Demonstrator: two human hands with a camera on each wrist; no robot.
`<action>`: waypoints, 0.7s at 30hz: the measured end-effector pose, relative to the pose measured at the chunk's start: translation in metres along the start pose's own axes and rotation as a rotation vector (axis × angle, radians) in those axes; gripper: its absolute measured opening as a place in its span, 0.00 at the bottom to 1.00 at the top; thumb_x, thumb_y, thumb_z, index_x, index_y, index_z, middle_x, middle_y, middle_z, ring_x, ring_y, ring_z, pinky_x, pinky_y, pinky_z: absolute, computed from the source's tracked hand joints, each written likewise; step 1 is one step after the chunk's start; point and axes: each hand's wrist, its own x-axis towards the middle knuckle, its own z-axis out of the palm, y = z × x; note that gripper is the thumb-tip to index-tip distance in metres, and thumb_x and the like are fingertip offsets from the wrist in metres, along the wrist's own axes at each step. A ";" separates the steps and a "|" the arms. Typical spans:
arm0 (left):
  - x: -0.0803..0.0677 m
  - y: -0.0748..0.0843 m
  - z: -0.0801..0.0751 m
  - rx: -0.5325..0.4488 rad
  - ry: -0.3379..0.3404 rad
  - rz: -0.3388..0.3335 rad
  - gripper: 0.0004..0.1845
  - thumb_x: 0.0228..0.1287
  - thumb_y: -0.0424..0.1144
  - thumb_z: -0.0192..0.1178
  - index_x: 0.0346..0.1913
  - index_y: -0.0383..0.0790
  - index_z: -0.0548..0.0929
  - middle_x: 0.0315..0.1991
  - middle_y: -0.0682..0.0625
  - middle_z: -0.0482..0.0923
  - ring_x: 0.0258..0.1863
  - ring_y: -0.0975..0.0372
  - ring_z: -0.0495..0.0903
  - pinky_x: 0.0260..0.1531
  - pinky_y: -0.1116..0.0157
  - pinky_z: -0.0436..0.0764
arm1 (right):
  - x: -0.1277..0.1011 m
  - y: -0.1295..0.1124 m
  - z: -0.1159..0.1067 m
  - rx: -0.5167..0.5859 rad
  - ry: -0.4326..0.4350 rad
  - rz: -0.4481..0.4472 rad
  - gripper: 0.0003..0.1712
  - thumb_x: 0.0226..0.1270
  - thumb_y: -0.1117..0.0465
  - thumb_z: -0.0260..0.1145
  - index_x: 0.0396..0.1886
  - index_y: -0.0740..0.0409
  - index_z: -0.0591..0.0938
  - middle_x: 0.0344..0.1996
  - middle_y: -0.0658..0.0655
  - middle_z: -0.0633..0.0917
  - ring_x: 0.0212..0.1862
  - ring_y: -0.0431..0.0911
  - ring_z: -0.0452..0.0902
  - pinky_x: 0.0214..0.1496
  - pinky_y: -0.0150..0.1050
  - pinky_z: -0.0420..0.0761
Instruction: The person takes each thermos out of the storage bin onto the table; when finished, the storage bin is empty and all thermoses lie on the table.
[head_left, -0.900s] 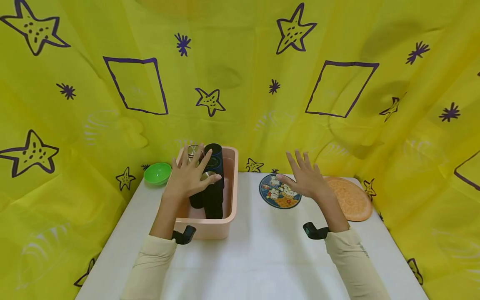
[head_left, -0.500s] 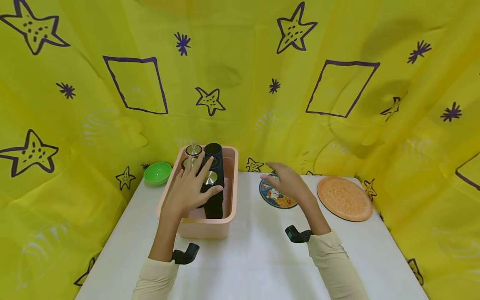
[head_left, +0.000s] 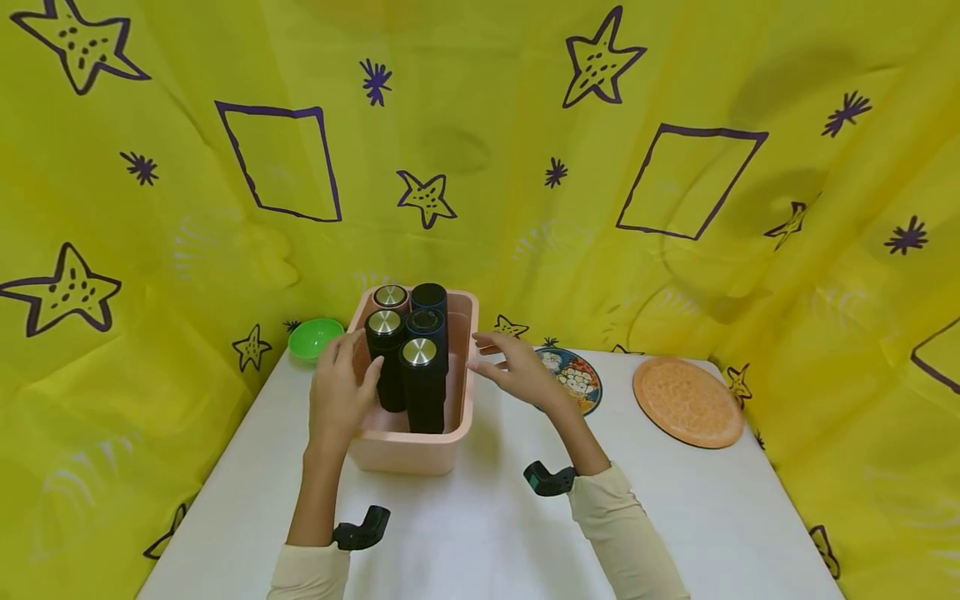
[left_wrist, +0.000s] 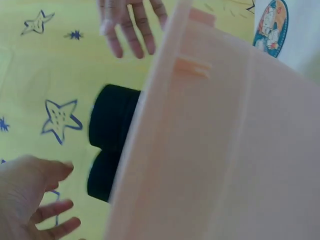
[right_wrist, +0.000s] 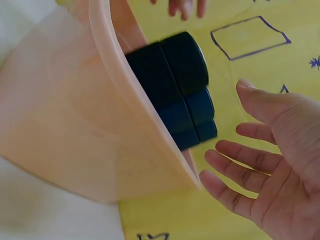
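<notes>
A pink plastic bin (head_left: pixel 401 456) stands on the white table, left of centre in the head view. Several dark bottles (head_left: pixel 425 396) are upright inside, some with shiny silver lid tops. My left hand (head_left: pixel 341 396) is over the bin's left side, fingers loosely bent, holding nothing. At the right rim, my right hand (head_left: pixel 521 377) has its fingertips close to the edge; the head view leaves contact unclear. In the right wrist view the fingers of the right hand (right_wrist: pixel 272 165) are spread and apart from the bottles (right_wrist: pixel 167 85). The left wrist view shows the left hand (left_wrist: pixel 27 195) likewise free.
Behind the bin's left side sits a green bowl (head_left: pixel 313 340). To the right lie a round blue patterned disc (head_left: pixel 581 383), partly behind my right hand, and an orange round disc (head_left: pixel 686 402). A yellow curtain (head_left: pixel 487 125) with drawn stars surrounds the table.
My right hand has moved left from above the blue disc to the bin's right rim. My left hand has moved from over the bottles to the bin's left side.
</notes>
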 end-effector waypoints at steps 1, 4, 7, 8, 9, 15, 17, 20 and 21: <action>0.000 -0.003 0.001 -0.004 0.004 -0.032 0.25 0.65 0.40 0.63 0.63 0.36 0.74 0.61 0.35 0.71 0.63 0.42 0.70 0.61 0.42 0.70 | 0.002 -0.002 0.004 0.012 0.001 -0.004 0.31 0.69 0.53 0.64 0.67 0.63 0.71 0.62 0.64 0.77 0.61 0.57 0.77 0.56 0.51 0.81; -0.002 -0.012 0.003 -0.017 0.009 -0.122 0.23 0.65 0.37 0.62 0.61 0.33 0.75 0.61 0.34 0.71 0.63 0.41 0.69 0.63 0.42 0.69 | 0.006 -0.006 0.014 0.043 0.001 -0.010 0.31 0.69 0.54 0.65 0.67 0.63 0.71 0.63 0.63 0.77 0.61 0.57 0.77 0.56 0.50 0.81; -0.004 -0.018 0.005 -0.034 0.024 -0.188 0.20 0.64 0.34 0.62 0.58 0.32 0.78 0.59 0.33 0.71 0.63 0.39 0.68 0.62 0.40 0.68 | 0.008 -0.011 0.022 0.079 0.006 -0.006 0.31 0.68 0.56 0.66 0.67 0.62 0.71 0.64 0.63 0.76 0.61 0.57 0.77 0.56 0.50 0.81; -0.004 -0.020 0.006 -0.042 0.033 -0.204 0.20 0.64 0.33 0.62 0.57 0.31 0.78 0.59 0.32 0.71 0.62 0.38 0.68 0.62 0.40 0.68 | 0.009 -0.012 0.025 0.090 0.012 0.000 0.32 0.67 0.56 0.66 0.67 0.63 0.70 0.64 0.63 0.76 0.61 0.57 0.77 0.56 0.50 0.81; -0.005 -0.022 0.006 -0.053 0.044 -0.215 0.19 0.63 0.31 0.62 0.56 0.30 0.79 0.58 0.31 0.72 0.62 0.38 0.69 0.62 0.40 0.68 | 0.009 -0.014 0.027 0.104 0.019 0.007 0.33 0.67 0.56 0.66 0.68 0.63 0.70 0.63 0.62 0.77 0.60 0.57 0.77 0.56 0.50 0.82; -0.002 -0.028 0.008 -0.077 0.082 -0.270 0.17 0.61 0.26 0.60 0.53 0.25 0.80 0.55 0.28 0.72 0.59 0.35 0.70 0.61 0.40 0.69 | 0.012 -0.021 0.038 0.163 0.080 0.066 0.34 0.64 0.55 0.69 0.66 0.62 0.71 0.61 0.62 0.78 0.60 0.59 0.78 0.56 0.50 0.81; 0.000 -0.029 0.009 -0.065 0.079 -0.288 0.16 0.62 0.26 0.59 0.53 0.23 0.79 0.55 0.27 0.73 0.58 0.34 0.71 0.61 0.40 0.70 | 0.014 -0.022 0.041 0.177 0.106 0.072 0.34 0.62 0.56 0.70 0.65 0.62 0.72 0.59 0.64 0.79 0.59 0.59 0.78 0.57 0.51 0.80; 0.004 -0.030 0.010 -0.038 0.075 -0.312 0.17 0.63 0.25 0.57 0.53 0.22 0.79 0.53 0.26 0.75 0.56 0.33 0.73 0.58 0.41 0.73 | 0.016 -0.024 0.047 0.191 0.143 0.076 0.32 0.61 0.57 0.71 0.63 0.62 0.73 0.57 0.65 0.80 0.58 0.59 0.78 0.59 0.52 0.79; 0.005 -0.030 0.010 -0.027 0.073 -0.319 0.17 0.63 0.25 0.57 0.54 0.22 0.79 0.52 0.25 0.76 0.55 0.33 0.74 0.56 0.41 0.74 | 0.017 -0.025 0.048 0.196 0.152 0.077 0.32 0.61 0.57 0.72 0.63 0.63 0.74 0.56 0.65 0.81 0.57 0.58 0.78 0.59 0.51 0.79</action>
